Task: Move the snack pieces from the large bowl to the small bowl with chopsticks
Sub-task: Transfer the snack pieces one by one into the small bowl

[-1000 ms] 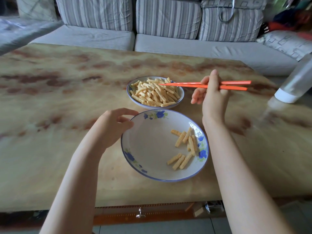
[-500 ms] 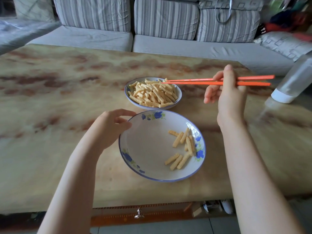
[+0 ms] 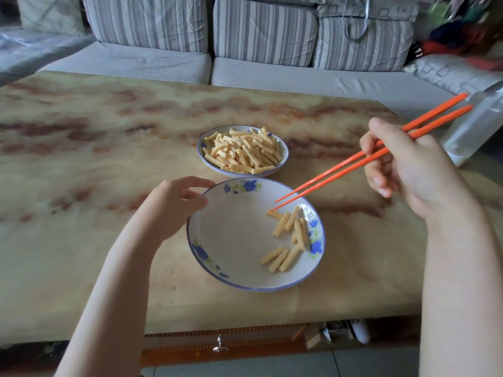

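1. The right hand (image 3: 408,170) grips a pair of long, slim orange chopsticks (image 3: 353,165) partway along, fingers curled round them. The butt ends point up and to the right, and the tips slant down and to the left.
2. The chopsticks' tips sit slightly apart with nothing between them. The lower tip is at, or just touching, the farthest of the pale-yellow ridged snack pieces (image 3: 280,227) in the large white bowl with blue flowers on its rim (image 3: 231,240).
3. The large bowl holds two small clusters of snack pieces on its right side, one by the tips and one nearer the person.
4. The left hand (image 3: 174,208) is at the large bowl's far-left rim, fingers curled, thumb and forefinger pinching the edge.
5. A small white bowl with a blue rim line (image 3: 284,159) sits just beyond the large bowl, heaped with the same snack pieces. The rims are close; contact cannot be told.
6. Both bowls stand on a marbled tan-and-brown tabletop (image 3: 95,159).
7. A grey striped fabric sofa (image 3: 152,61) lies beyond the tabletop. A blurred translucent container (image 3: 473,131) is at the right, behind the butt ends.
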